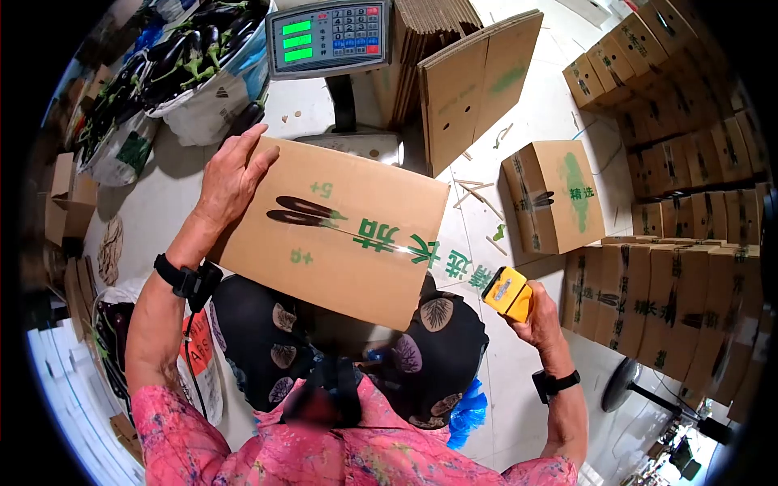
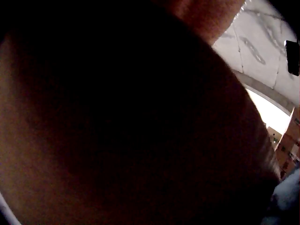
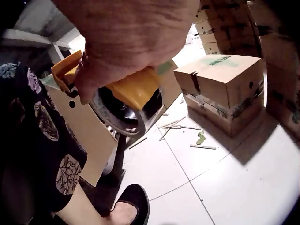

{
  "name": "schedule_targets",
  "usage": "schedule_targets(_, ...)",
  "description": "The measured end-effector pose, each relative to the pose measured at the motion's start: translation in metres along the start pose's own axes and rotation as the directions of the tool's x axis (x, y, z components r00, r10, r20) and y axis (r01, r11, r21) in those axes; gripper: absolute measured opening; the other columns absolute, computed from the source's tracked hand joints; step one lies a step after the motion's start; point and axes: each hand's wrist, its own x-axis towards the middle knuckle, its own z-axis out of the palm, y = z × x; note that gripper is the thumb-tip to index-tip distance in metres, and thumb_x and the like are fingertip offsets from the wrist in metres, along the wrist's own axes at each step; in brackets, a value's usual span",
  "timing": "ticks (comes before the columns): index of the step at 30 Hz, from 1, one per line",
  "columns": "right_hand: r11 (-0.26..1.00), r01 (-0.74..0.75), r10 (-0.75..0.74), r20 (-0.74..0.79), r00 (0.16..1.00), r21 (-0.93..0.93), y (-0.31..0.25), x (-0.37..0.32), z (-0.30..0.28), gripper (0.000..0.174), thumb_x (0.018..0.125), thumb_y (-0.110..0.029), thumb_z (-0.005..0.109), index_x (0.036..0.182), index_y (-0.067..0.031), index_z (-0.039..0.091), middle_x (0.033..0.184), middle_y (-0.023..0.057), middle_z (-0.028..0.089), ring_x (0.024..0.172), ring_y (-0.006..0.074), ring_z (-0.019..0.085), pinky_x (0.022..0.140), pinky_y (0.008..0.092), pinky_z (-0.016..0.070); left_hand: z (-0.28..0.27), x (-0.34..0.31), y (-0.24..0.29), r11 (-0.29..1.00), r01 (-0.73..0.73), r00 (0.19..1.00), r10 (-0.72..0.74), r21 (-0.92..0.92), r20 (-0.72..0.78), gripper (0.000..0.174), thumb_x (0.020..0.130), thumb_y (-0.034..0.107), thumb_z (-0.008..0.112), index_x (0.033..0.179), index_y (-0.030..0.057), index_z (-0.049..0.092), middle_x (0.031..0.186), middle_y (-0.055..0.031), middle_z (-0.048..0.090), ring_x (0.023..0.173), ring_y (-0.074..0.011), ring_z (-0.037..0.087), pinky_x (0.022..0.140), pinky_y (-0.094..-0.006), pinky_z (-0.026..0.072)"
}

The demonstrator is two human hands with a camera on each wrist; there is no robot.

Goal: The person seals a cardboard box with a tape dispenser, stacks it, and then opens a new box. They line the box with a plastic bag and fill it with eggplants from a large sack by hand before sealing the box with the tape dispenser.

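A closed carton (image 1: pixel 340 235) printed with eggplants and green characters lies tilted over the person's knees in the head view. Along its far left edge, the left hand (image 1: pixel 231 178) rests with fingers extended over the corner. Off the opposite side, the right hand (image 1: pixel 539 316) grips a yellow tape dispenser (image 1: pixel 508 293). Clear tape (image 1: pixel 462 266) with green lettering stretches from the carton's face to the dispenser. In the right wrist view, the dispenser (image 3: pixel 133 89) shows its tape roll (image 3: pixel 124 112) below the hand. The left wrist view is mostly dark, with the left hand's work hidden.
A digital scale (image 1: pixel 328 36) stands beyond the carton, beside flattened cardboard (image 1: pixel 478 89). Bags of eggplants (image 1: pixel 194 61) are at the far left. To the right are a taped carton (image 1: pixel 551 194) and stacked cartons (image 1: pixel 656 300). Stem scraps (image 1: pixel 478 194) litter the floor.
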Motion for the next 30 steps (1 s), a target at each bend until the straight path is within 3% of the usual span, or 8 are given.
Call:
schedule_targets(10, 0.953, 0.012, 0.092, 0.328, 0.94, -0.304, -0.045, 0.055, -0.009, 0.048, 0.072, -0.019, 0.079, 0.102, -0.0045, 0.044, 0.087, 0.0192, 0.058, 0.083, 0.0398, 0.062, 0.072, 0.0471, 0.0519, -0.005, 0.002, 0.008, 0.997, 0.077, 0.996, -0.076, -0.013, 0.047, 0.042, 0.1, 0.032, 0.055, 0.134, 0.007, 0.055, 0.118, -0.02, 0.063, 0.108, -0.0369, 0.062, 0.091, -0.0406, 0.0487)
schedule_targets(13, 0.901, 0.047, 0.139, 0.389, 0.911, -0.431, -0.079, 0.1, 0.004, 0.036, 0.076, -0.014, 0.07, 0.101, -0.004, 0.046, 0.082, 0.0181, 0.061, 0.074, 0.0375, 0.066, 0.062, 0.0478, 0.0533, -0.001, 0.004, 0.007, 0.997, 0.078, 0.996, -0.078, -0.001, 0.03, 0.043, 0.099, 0.033, 0.055, 0.134, 0.0079, 0.055, 0.115, -0.0196, 0.064, 0.105, -0.0372, 0.062, 0.089, -0.0416, 0.049)
schedule_targets(15, 0.843, 0.277, -0.095, 0.38, 0.92, -0.46, -0.1, 0.131, 0.016, 0.035, 0.074, -0.012, 0.069, 0.101, -0.0034, 0.047, 0.081, 0.0175, 0.061, 0.07, 0.0341, 0.064, 0.06, 0.0431, 0.0522, 0.006, 0.004, -0.001, 0.999, 0.035, 0.999, -0.035, 0.014, -0.024, 0.043, 0.098, 0.035, 0.057, 0.133, 0.0095, 0.056, 0.109, -0.0189, 0.064, 0.1, -0.0385, 0.062, 0.085, -0.0436, 0.0502)
schedule_targets(18, 0.735, 0.396, 0.053, 0.629, 0.776, -0.55, -0.128, 0.172, 0.047, 0.024, 0.069, -0.007, 0.067, 0.09, -0.0019, 0.057, 0.071, 0.0142, 0.063, 0.071, 0.0314, 0.068, 0.059, 0.0393, 0.0539, 0.004, 0.007, -0.003, 0.999, 0.033, 0.999, -0.033, 0.012, 0.004, 0.043, 0.098, 0.035, 0.057, 0.133, 0.0098, 0.056, 0.109, -0.0188, 0.064, 0.102, -0.038, 0.062, 0.085, -0.0432, 0.0501)
schedule_targets(20, 0.833, 0.264, 0.017, 0.498, 0.867, -0.487, -0.093, 0.163, 0.056, 0.017, 0.077, -0.009, 0.071, 0.091, -0.0049, 0.065, 0.08, 0.012, 0.07, 0.077, 0.0276, 0.072, 0.064, 0.0387, 0.0575, 0.0, 0.004, 0.002, 0.997, 0.068, 0.998, -0.068, -0.025, 0.019, 0.042, 0.099, 0.035, 0.055, 0.132, 0.0093, 0.057, 0.111, -0.0193, 0.064, 0.103, -0.0377, 0.062, 0.087, -0.0427, 0.0494)
schedule_targets(21, 0.846, 0.18, 0.107, 0.489, 0.866, -0.502, -0.076, 0.158, 0.061, 0.024, 0.073, -0.013, 0.075, 0.092, -0.0041, 0.063, 0.083, 0.0139, 0.071, 0.079, 0.0283, 0.072, 0.067, 0.041, 0.0579, -0.001, 0.003, 0.002, 0.997, 0.066, 0.998, -0.066, -0.026, 0.017, 0.042, 0.099, 0.035, 0.054, 0.132, 0.0091, 0.057, 0.112, -0.0195, 0.064, 0.104, -0.0377, 0.062, 0.088, -0.0425, 0.0492)
schedule_targets(27, 0.889, -0.401, 0.458, 0.47, 0.754, -0.223, 0.057, 0.082, 0.112, 0.053, 0.072, -0.037, 0.078, 0.103, 0.0006, 0.056, 0.096, 0.0295, 0.067, 0.095, 0.0468, 0.064, 0.083, 0.0504, 0.0518, 0.0, 0.008, 0.004, 0.995, 0.095, 0.993, -0.093, -0.024, 0.066, 0.046, 0.101, 0.035, 0.05, 0.134, 0.0048, 0.054, 0.12, -0.021, 0.061, 0.11, -0.038, 0.058, 0.094, -0.0406, 0.0454)
schedule_targets(30, 0.835, -0.54, 0.531, 0.411, 0.741, -0.104, 0.103, 0.04, 0.143, 0.057, 0.076, -0.046, 0.077, 0.098, 0.0041, 0.059, 0.094, 0.0293, 0.064, 0.092, 0.0455, 0.062, 0.08, 0.0523, 0.049, 0.001, 0.01, 0.002, 0.993, 0.11, 0.991, -0.107, -0.036, 0.081, 0.046, 0.101, 0.035, 0.049, 0.134, 0.0043, 0.053, 0.121, -0.0207, 0.06, 0.111, -0.0382, 0.058, 0.094, -0.0405, 0.0451)
